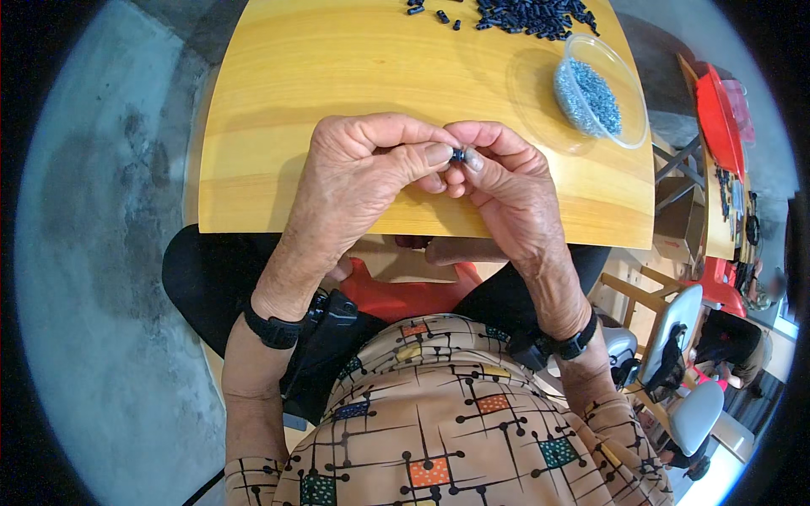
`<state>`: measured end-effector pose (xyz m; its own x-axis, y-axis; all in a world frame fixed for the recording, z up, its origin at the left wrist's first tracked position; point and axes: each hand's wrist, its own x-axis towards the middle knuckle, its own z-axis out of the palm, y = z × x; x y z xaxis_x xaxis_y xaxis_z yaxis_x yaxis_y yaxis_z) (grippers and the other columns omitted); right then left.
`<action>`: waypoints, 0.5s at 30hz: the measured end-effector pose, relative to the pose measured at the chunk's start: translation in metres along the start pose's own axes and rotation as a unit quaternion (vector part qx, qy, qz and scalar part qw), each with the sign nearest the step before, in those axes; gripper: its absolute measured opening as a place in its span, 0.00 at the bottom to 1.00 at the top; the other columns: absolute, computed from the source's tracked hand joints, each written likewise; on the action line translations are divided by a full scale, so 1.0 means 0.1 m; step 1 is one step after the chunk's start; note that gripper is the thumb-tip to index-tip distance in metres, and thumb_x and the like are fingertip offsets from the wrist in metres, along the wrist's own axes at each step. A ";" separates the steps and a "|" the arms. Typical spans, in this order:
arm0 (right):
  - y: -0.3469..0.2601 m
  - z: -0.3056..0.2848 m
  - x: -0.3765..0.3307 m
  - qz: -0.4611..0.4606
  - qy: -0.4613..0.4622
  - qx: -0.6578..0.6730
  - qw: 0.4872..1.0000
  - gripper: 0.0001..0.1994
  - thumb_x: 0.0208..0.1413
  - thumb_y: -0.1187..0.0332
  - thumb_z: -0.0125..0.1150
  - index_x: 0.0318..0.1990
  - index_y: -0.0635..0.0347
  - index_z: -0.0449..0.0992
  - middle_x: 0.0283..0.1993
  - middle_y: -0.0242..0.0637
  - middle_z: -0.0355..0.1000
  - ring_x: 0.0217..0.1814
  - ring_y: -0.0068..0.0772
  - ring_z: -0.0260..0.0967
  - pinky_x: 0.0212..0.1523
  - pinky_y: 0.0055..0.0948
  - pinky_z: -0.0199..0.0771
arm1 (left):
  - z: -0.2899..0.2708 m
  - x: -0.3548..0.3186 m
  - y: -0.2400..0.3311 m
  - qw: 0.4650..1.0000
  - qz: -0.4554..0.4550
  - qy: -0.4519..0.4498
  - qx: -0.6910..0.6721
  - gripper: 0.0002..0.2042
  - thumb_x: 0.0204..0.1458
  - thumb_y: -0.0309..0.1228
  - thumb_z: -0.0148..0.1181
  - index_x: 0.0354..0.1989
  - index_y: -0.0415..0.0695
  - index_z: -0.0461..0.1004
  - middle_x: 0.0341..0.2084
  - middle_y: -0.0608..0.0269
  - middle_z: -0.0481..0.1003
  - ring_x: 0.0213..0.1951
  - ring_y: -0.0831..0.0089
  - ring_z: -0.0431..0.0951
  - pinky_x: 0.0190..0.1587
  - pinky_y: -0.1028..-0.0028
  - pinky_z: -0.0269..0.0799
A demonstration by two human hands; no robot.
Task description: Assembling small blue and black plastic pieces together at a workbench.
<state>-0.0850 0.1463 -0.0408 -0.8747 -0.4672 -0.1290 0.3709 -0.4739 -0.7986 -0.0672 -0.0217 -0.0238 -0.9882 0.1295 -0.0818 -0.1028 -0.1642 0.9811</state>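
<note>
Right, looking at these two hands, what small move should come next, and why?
Probably a gentle push on the dark piece with the right hand, while the left hand steadies it: both hands meet at the piece, above the table, holding it from opposite sides. The fingers hide much of it, so I'd keep it light.

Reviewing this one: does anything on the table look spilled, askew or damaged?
Nothing stands out as damaged or spilled. A few small dark cylindrical pieces lie apart, left of the loose dark heap on the yellow wooden table; the clear round plastic bowl holds shiny blue pieces.
</note>
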 end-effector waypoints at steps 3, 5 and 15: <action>0.01 0.03 0.00 -0.002 0.019 -0.027 0.999 0.10 0.52 0.77 0.55 0.43 0.67 0.73 0.34 0.35 0.73 0.32 0.20 0.68 0.34 0.18 0.71 | 0.00 -0.01 0.00 1.000 0.008 0.001 0.002 0.06 0.49 0.23 0.57 0.34 0.36 0.77 0.23 0.59 0.77 0.25 0.80 0.76 0.29 0.84 0.73; 0.01 0.04 0.00 -0.010 0.022 -0.037 0.999 0.10 0.52 0.77 0.55 0.43 0.67 0.73 0.33 0.35 0.73 0.32 0.20 0.68 0.34 0.18 0.71 | 0.00 -0.01 0.00 1.000 0.014 0.000 0.006 0.06 0.49 0.23 0.57 0.34 0.36 0.77 0.23 0.59 0.77 0.25 0.80 0.76 0.29 0.84 0.73; 0.01 0.07 0.03 -0.013 0.076 -0.105 0.992 0.09 0.51 0.79 0.55 0.40 0.69 0.74 0.32 0.36 0.73 0.30 0.19 0.68 0.34 0.17 0.70 | 0.04 0.02 -0.09 0.999 0.045 0.025 0.014 0.05 0.49 0.21 0.56 0.33 0.34 0.77 0.22 0.58 0.77 0.25 0.79 0.76 0.28 0.84 0.73</action>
<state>-0.0853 0.1397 -0.0379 -0.9258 -0.3321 -0.1803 0.2881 -0.3114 -0.9056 -0.0674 -0.0164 -0.0317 -0.9978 0.0656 -0.0014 -0.0110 -0.1459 0.9892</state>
